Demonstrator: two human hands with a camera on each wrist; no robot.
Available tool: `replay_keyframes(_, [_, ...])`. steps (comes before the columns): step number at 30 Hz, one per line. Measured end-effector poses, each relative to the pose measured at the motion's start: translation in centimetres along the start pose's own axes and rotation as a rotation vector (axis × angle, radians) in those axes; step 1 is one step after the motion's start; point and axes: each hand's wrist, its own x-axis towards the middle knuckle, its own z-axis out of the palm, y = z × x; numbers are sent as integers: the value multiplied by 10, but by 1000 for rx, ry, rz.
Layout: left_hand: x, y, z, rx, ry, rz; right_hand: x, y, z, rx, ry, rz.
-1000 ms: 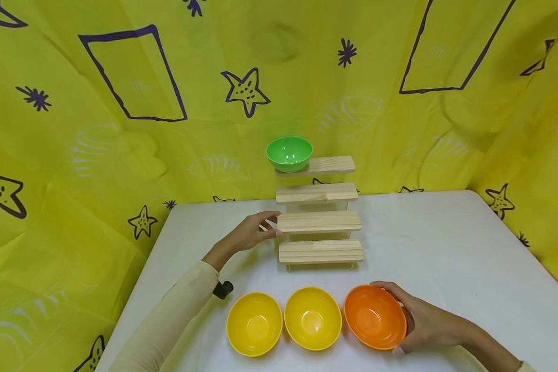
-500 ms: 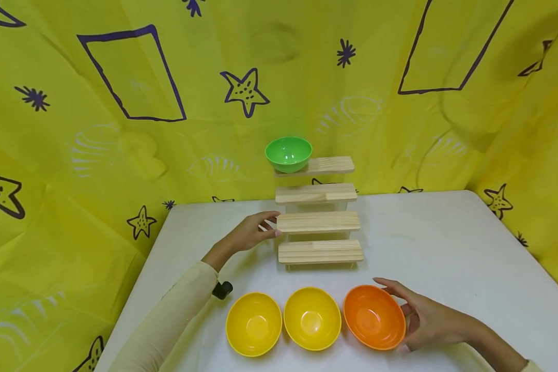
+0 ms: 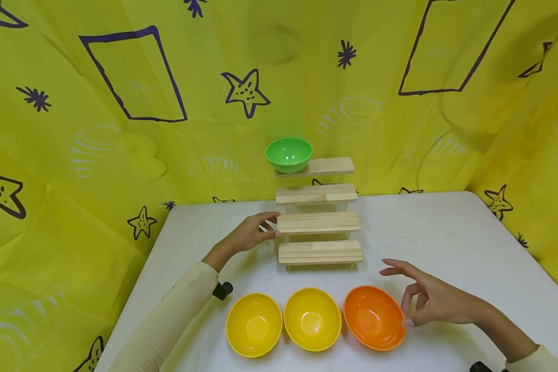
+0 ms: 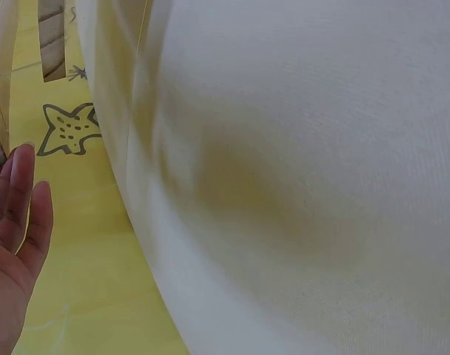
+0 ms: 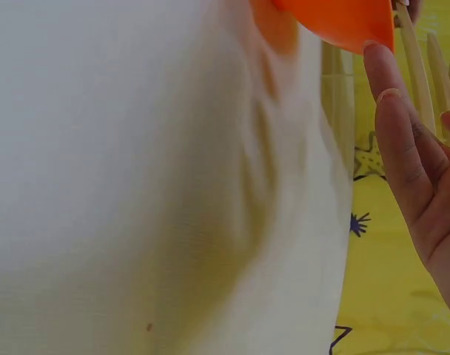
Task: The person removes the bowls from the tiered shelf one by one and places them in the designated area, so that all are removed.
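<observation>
My left hand point(image 3: 250, 232) holds the left end of a wooden board on a four-step display stand point(image 3: 318, 222), thumb at the front edge and index finger at the back. In the left wrist view its fingers point(image 4: 16, 196) reach up to the board's end. An orange bowl point(image 3: 374, 318) stands upright at the right end of a row, with two yellow bowls point(image 3: 254, 324) to its left. My right hand point(image 3: 439, 299) is beside the orange bowl, thumb tip right at the rim, index finger stretched out past it. In the right wrist view, fingertips overlap the orange bowl point(image 5: 343, 18).
A green bowl point(image 3: 289, 155) sits on the left part of the stand's top step. The white table point(image 3: 446, 232) ends at a yellow sheet point(image 3: 204, 150) with dark star and frame drawings, which rises behind it and at both sides.
My right hand has loosened from the orange bowl and shifted up and right, its fingers spreading off the rim. The left hand and the bowls have stayed put.
</observation>
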Motion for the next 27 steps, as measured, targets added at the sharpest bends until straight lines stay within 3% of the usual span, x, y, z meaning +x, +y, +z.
replay_keyframes(9, [0,0,0,6,3,1,17,-18,-21,-124,87,-7])
replay_keyframes(20, [0,-1,0,3,7,10,51,-42,-38,-196,164,-156])
replay_keyframes(27, [0,0,0,-8,-1,10,74,-53,-44,-224,225,-170])
